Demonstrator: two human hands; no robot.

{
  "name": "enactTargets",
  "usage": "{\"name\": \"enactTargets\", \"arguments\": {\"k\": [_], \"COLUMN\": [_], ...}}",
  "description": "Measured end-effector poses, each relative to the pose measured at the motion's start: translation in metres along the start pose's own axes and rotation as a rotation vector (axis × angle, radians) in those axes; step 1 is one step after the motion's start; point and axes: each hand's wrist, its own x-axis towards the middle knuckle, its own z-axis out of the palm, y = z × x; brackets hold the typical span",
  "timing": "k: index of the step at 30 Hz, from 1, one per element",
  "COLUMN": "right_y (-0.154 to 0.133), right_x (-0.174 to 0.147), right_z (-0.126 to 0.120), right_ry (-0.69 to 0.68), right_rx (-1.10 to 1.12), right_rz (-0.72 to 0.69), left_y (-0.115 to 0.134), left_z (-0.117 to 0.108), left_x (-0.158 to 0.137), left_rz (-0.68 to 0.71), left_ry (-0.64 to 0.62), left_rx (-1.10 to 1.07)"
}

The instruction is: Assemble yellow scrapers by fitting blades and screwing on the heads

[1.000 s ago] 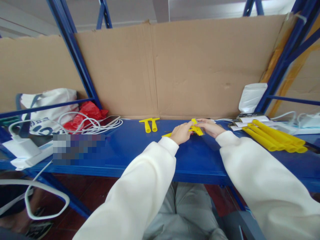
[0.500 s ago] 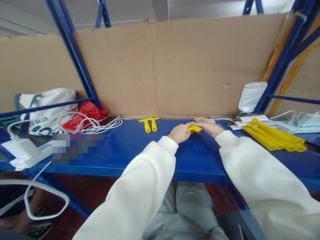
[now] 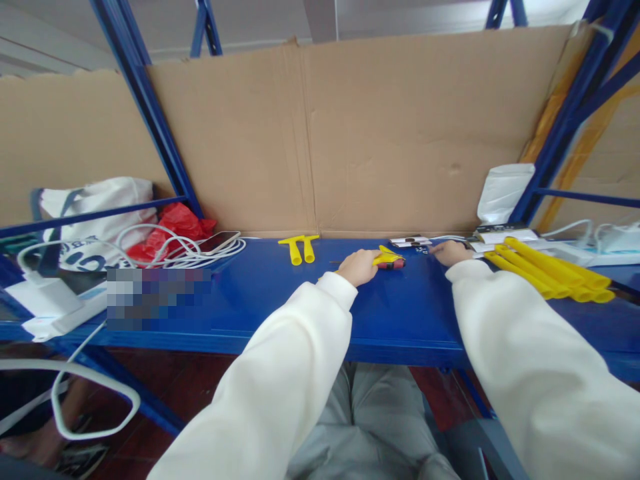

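From close by, one head-worn camera faces forward and down over the blue table [image 3: 250, 303] toward cardboard [image 3: 390, 133]

yellow handle [image 3: 387, 257], blue shelf [image 3: 270, 307]

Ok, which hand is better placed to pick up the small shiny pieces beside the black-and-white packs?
Right, most likely: the right hand is close beside the small shiny pieces, while the left hand is farther off and holds a yellow piece.
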Motion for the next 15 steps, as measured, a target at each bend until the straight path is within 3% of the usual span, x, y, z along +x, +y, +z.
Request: {"name": "enactTargets", "arguments": {"k": [3, 15], "right_y": [-0.0057, -0.0107], "right_x": [-0.0035, -0.0032], "right_z": [-0.0017, 0.0012], "right_ry": [-0.089, -0.089], "right_rx": [-0.066, -0.121], "right_rz": [0.077, -0.026], "left_y": [-0.0006, 0.0001], "left_z": [0.0005, 0.0001], "left_x": [0.0009, -0.0003], "left_rz": [-0.001, -0.01], "left_ry": [-0.002, 0.008], "left_rx": [0.001, -0.018]}}
